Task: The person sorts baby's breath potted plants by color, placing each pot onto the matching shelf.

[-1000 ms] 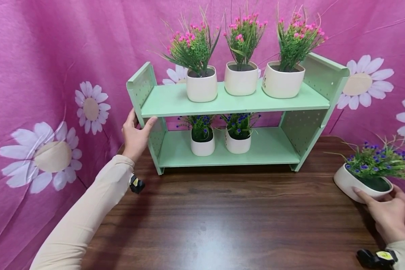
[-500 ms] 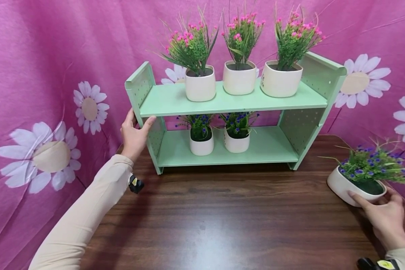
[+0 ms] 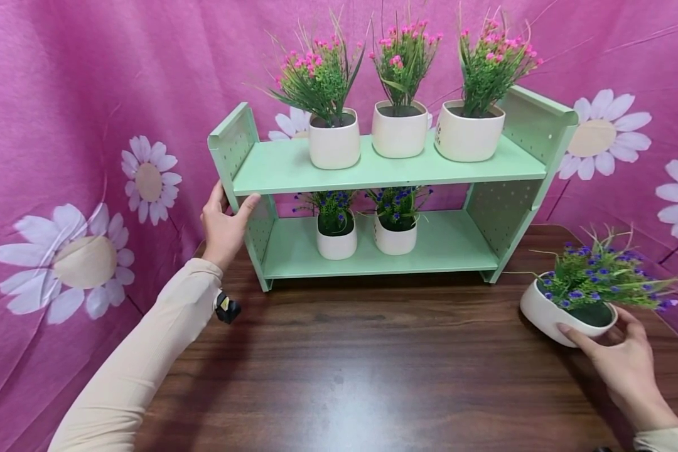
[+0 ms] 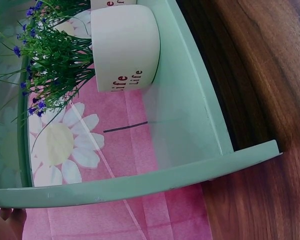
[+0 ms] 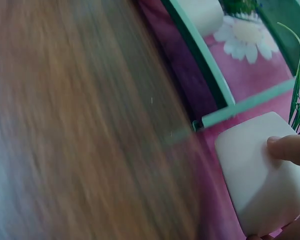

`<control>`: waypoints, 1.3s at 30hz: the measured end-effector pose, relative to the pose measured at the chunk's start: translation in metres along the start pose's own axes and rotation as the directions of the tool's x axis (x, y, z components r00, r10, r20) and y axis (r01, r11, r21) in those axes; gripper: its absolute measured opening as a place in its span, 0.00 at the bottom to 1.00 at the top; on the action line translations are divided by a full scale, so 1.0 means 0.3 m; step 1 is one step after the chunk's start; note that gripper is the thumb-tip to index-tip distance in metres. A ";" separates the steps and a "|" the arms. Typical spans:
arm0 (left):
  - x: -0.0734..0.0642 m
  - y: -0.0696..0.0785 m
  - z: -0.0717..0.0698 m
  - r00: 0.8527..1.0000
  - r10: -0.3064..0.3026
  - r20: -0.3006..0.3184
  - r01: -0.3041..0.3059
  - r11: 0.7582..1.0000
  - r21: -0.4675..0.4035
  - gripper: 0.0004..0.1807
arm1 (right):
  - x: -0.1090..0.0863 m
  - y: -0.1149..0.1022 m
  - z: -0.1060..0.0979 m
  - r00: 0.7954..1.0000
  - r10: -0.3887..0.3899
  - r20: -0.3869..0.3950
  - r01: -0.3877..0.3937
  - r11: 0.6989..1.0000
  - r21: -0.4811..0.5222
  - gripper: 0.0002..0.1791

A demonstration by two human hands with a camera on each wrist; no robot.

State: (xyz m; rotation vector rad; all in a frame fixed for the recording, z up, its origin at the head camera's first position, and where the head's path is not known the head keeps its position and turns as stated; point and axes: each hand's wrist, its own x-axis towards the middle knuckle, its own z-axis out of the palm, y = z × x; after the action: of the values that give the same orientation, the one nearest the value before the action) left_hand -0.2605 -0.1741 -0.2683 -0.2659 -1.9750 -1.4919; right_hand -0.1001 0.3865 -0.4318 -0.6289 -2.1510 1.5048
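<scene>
At the right of the head view, my right hand (image 3: 626, 367) holds a white flowerpot (image 3: 544, 316) of blue-purple flowers by its side, thumb on the front wall. The pot leans to one side above the table, its foliage spilling rightward. My left hand (image 3: 223, 227) grips the left side panel of a pale green two-tier shelf (image 3: 384, 182), thumb in front and fingers around the outer side. Two smaller-looking white pots (image 3: 337, 243) with blue flowers stand on the lower tier. Lettering shows on one lower pot (image 4: 125, 50) in the left wrist view.
Three white pots (image 3: 399, 135) with pink flowers stand along the upper tier, between raised end panels. The shelf rests at the back of a dark wooden table (image 3: 339, 358). A pink curtain (image 3: 164, 75) with large daisies hangs behind and at both sides.
My right hand has carried the blue-flowered pot leftward, closer to the shelf. My left hand stays on the shelf's side panel, and the other pots keep their places.
</scene>
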 end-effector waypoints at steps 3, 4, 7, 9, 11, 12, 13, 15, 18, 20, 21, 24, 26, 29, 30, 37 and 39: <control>0.001 -0.002 0.000 1.000 -0.005 -0.001 0.005 1.000 -0.001 0.33 | -0.025 -0.027 0.022 0.999 -0.026 0.019 0.026 1.000 0.015 0.41; 0.001 -0.002 0.000 1.000 -0.005 -0.001 0.005 1.000 0.000 0.32 | -0.032 -0.037 0.029 0.999 -0.038 0.024 0.038 0.999 0.022 0.41; 0.001 0.000 0.000 1.000 -0.010 -0.001 0.010 1.000 -0.001 0.32 | -0.041 -0.051 0.050 0.996 -0.073 0.042 0.073 0.997 -0.004 0.43; 0.000 0.002 0.000 1.000 -0.009 0.000 0.009 1.000 -0.001 0.32 | -0.036 -0.049 0.064 0.993 -0.104 0.059 0.104 0.995 -0.007 0.44; -0.001 0.004 0.000 1.000 -0.008 0.000 0.008 1.000 0.005 0.33 | -0.026 -0.042 0.079 0.988 -0.141 0.069 0.141 0.990 -0.003 0.44; -0.002 0.005 -0.001 1.000 -0.006 0.002 0.006 1.000 0.009 0.33 | -0.021 -0.039 0.087 0.985 -0.160 0.072 0.160 0.987 0.001 0.44; -0.002 0.005 0.000 1.000 -0.004 0.001 0.004 1.000 0.009 0.33 | -0.013 -0.033 0.096 0.981 -0.181 0.073 0.180 0.984 0.011 0.44; -0.002 0.004 0.000 1.000 -0.004 -0.001 0.004 1.000 0.011 0.33 | -0.001 -0.025 0.114 0.973 -0.218 0.080 0.215 0.975 0.053 0.43; -0.003 0.002 0.001 1.000 -0.003 -0.002 0.003 1.000 0.009 0.33 | 0.019 -0.011 0.140 0.960 -0.264 0.091 0.255 0.961 0.103 0.44; -0.003 0.001 0.001 1.000 0.004 -0.002 -0.004 1.000 0.001 0.33 | 0.031 -0.002 0.155 0.954 -0.281 0.105 0.264 0.953 0.145 0.45; -0.003 0.002 0.001 1.000 0.006 -0.001 -0.006 1.000 -0.002 0.33 | 0.038 0.003 0.162 0.951 -0.288 0.109 0.269 0.950 0.161 0.46; -0.002 0.003 0.000 1.000 0.015 0.008 -0.015 1.000 -0.012 0.33 | 0.055 0.007 0.183 0.950 -0.293 0.113 0.269 0.945 0.187 0.47; -0.002 0.003 0.000 1.000 0.015 0.008 -0.015 1.000 -0.014 0.33 | 0.068 0.010 0.202 0.952 -0.287 0.107 0.263 0.945 0.192 0.47; -0.001 0.002 0.000 1.000 0.012 0.004 -0.011 1.000 -0.009 0.33 | 0.084 0.008 0.237 0.955 -0.282 0.091 0.265 0.950 0.162 0.47; 0.000 0.001 0.001 1.000 0.010 0.003 -0.010 1.000 -0.006 0.33 | 0.088 0.005 0.251 0.955 -0.284 0.079 0.270 0.951 0.153 0.47; 0.000 -0.002 0.001 1.000 0.001 0.006 -0.001 1.000 -0.005 0.33 | 0.018 -0.164 0.336 0.967 -0.255 0.030 0.249 0.960 0.124 0.44; 0.000 -0.002 0.000 1.000 0.002 0.007 -0.002 1.000 -0.009 0.33 | -0.016 -0.225 0.358 0.973 -0.232 0.009 0.228 0.965 0.132 0.43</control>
State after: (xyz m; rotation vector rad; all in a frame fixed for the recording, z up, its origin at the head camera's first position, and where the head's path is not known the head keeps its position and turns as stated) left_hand -0.2607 -0.1743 -0.2689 -0.2776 -1.9730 -1.5009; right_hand -0.1674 0.2829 -0.4019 -0.3048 -2.0427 1.5164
